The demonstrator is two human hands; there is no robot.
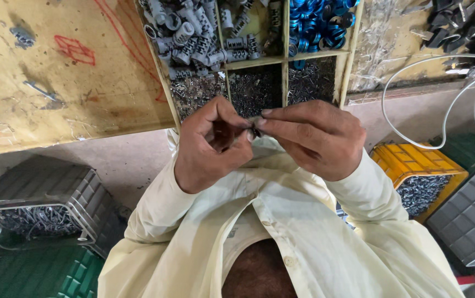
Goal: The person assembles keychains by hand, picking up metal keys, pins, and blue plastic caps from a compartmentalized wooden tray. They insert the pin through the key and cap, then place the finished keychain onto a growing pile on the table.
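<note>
Cream shirt (pixel 303 243) fills the space below the fingers, closest to the lens. Worn yellow workbench (pixel 55 72) spreads out beyond the fingers, up and to the left. Grey crate (pixel 44 193) of metal bits sits low, off left of the left hand (pixel 210 149); yellow crate (pixel 414 165) with similar bits sits right of the right hand (pixel 317 138). Divided wooden tray (pixel 284 58) lies just past the fingertips, holding grey fittings (pixel 193 33), blue rings (pixel 317 22) and small dark parts. White cable (pixel 414 105) loops right of the fingers. Both hands meet; thumbs and forefingers of each pinch a small dark metal piece (pixel 254 131) between them, too tiny to identify.
</note>
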